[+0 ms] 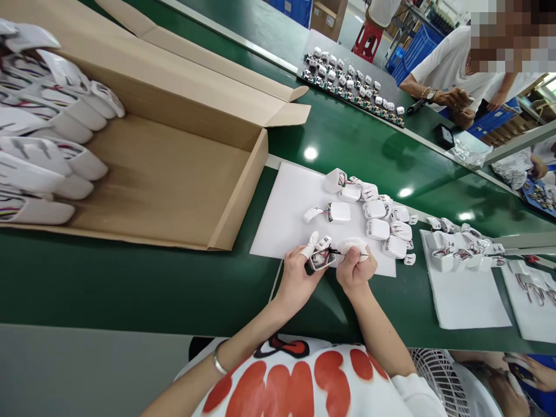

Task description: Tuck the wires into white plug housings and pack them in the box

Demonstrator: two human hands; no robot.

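My left hand (297, 275) is closed around a small white plastic housing (320, 260), whose open side shows coloured wires. A white covering sits on one of its fingertips. Close to its right, my right hand (357, 267) grips a rounded white plastic cover (353, 244). Something thin and dark runs between the two parts; whether it is wire or a tool tip I cannot tell. Both hands are over the front edge of a white foam sheet (278, 214). Behind them on that sheet lies a white housing (339, 212) with a small piece wired to it. Several similar housings (377, 229) cluster to the right.
An open cardboard box (174, 179) at left holds stacked white housings (78, 116). Further right, another foam sheet (469, 301) carries more wired parts. Across the green bench (130, 284) stand a tray of small circuit parts (347, 87) and a co-worker (452, 87). A white basket (438, 376) is beside me.
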